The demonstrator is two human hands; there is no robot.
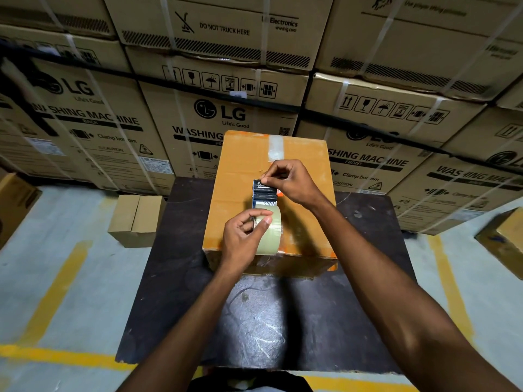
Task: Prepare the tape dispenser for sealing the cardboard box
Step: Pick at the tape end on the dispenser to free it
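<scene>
A brown cardboard box (pixel 243 176) lies on a dark table (pixel 175 278), with a strip of clear tape along the far part of its top seam. Above the box is a blue tape dispenser (pixel 264 193) carrying a roll of clear tape (pixel 273 233). My left hand (pixel 243 239) grips the roll and the dispenser's near end, thumb on top of the roll. My right hand (pixel 288 181) pinches the dispenser's front end at the blade, where the tape's loose end sits. The dispenser's handle is hidden behind my left hand.
Stacked washing-machine cartons (pixel 209 117) form a wall right behind the table. Two small cartons (pixel 135 219) stand on the floor to the left, another carton (pixel 506 239) to the right. Yellow lines mark the grey floor (pixel 56 278).
</scene>
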